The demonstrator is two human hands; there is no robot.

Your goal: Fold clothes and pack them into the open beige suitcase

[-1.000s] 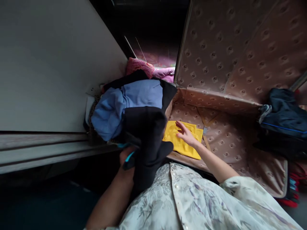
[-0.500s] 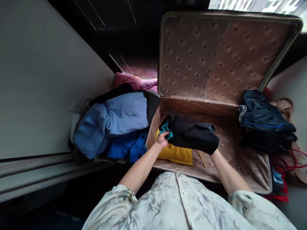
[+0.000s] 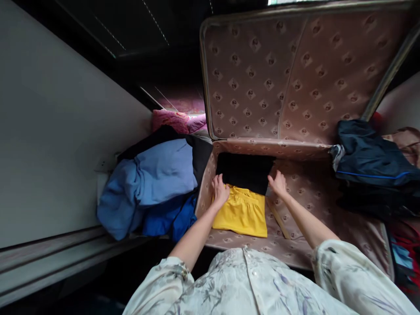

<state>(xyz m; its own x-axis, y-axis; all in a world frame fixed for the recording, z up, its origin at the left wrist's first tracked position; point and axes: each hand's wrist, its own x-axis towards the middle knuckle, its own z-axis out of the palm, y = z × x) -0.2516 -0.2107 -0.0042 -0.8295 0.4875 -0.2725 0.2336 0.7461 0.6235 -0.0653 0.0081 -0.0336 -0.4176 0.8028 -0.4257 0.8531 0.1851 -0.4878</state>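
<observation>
A folded black garment (image 3: 246, 169) lies flat against the back wall at the left end of the suitcase (image 3: 305, 201). In front of it rests a folded yellow garment (image 3: 243, 212) with a gathered waistband. My left hand (image 3: 220, 189) is at the left side, where the black and yellow garments meet, its fingers apart. Beside the right edge of the black garment is my right hand (image 3: 278, 183), thumb and fingers spread, holding nothing. A narrow tan strip (image 3: 278, 218) lies on the pink patterned lining to the right of the yellow garment.
The suitcase lid (image 3: 288, 78) stands raised at the back. Light blue clothing (image 3: 157, 170) and a bright blue garment (image 3: 167, 218) are heaped at left. Dark clothes (image 3: 367, 148) hang over the case's right end. A pale wall (image 3: 59, 131) bounds the left side.
The black garment, held in both hands above the case, now lies flat inside behind the yellow one. Both hands have let go of it. The view has shifted slightly.
</observation>
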